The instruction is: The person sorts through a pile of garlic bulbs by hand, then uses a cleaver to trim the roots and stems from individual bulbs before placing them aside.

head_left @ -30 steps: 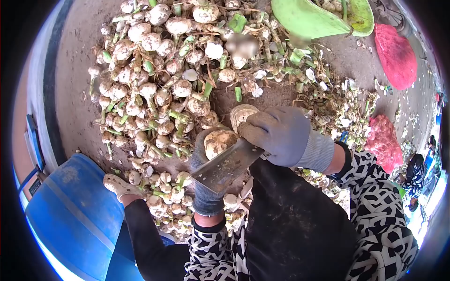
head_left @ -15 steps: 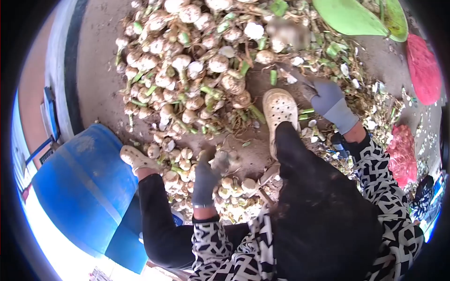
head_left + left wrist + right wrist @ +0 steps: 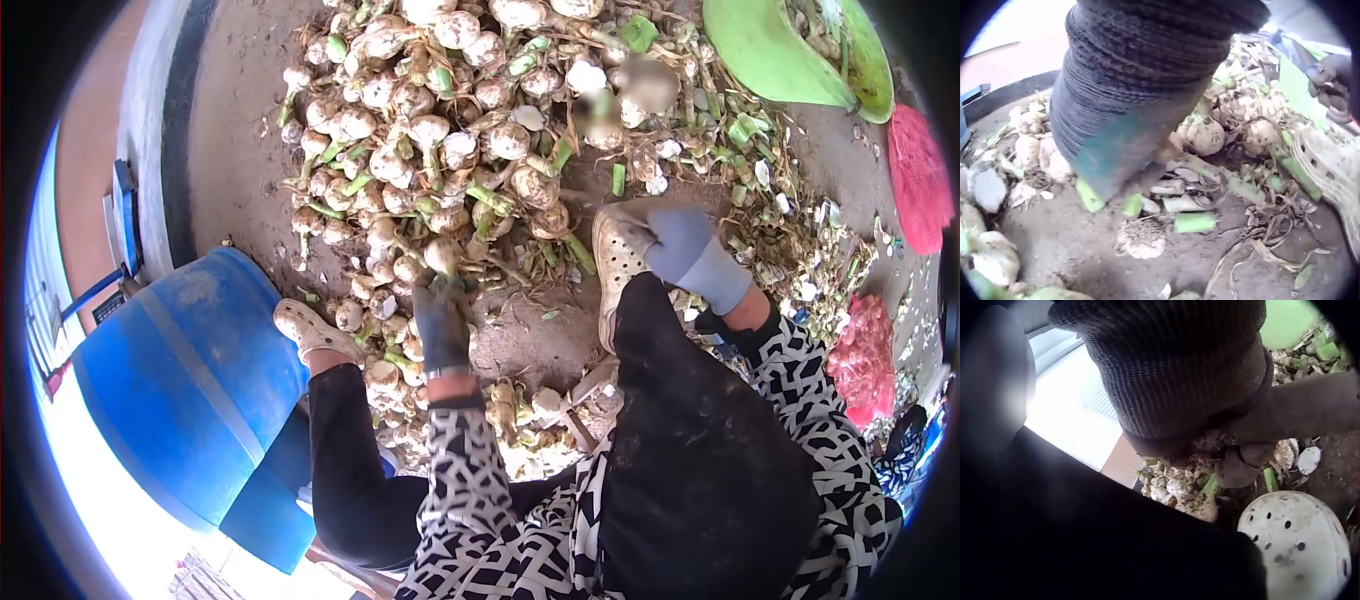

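Note:
In the head view my gloved left hand (image 3: pixel 443 318) reaches down to the near edge of a heap of garlic. Its fingertips are right at the green stem of a pale garlic bulb (image 3: pixel 440 255); I cannot tell whether they pinch it. The left wrist view shows the glove's cuff and back, with the fingertips hidden low among cut stems (image 3: pixel 1195 222). My gloved right hand (image 3: pixel 690 250) grips a cleaver beside my right knee. Its broad blade (image 3: pixel 1310 406) stretches across above the cream clog (image 3: pixel 1294 540) in the right wrist view.
Soil-covered garlic bulbs (image 3: pixel 508 141) spread across the ground ahead. A blue barrel (image 3: pixel 190 370) stands on the left, and a light green basin (image 3: pixel 775 55) lies at upper right. Red net bags (image 3: pixel 862 355) sit on the right. Peelings and stem pieces (image 3: pixel 770 215) litter the floor.
The large garlic bulb in my left hand has gone from it, and that hand has moved to the heap. My right hand has carried the cleaver away to the right. The head view has shifted.

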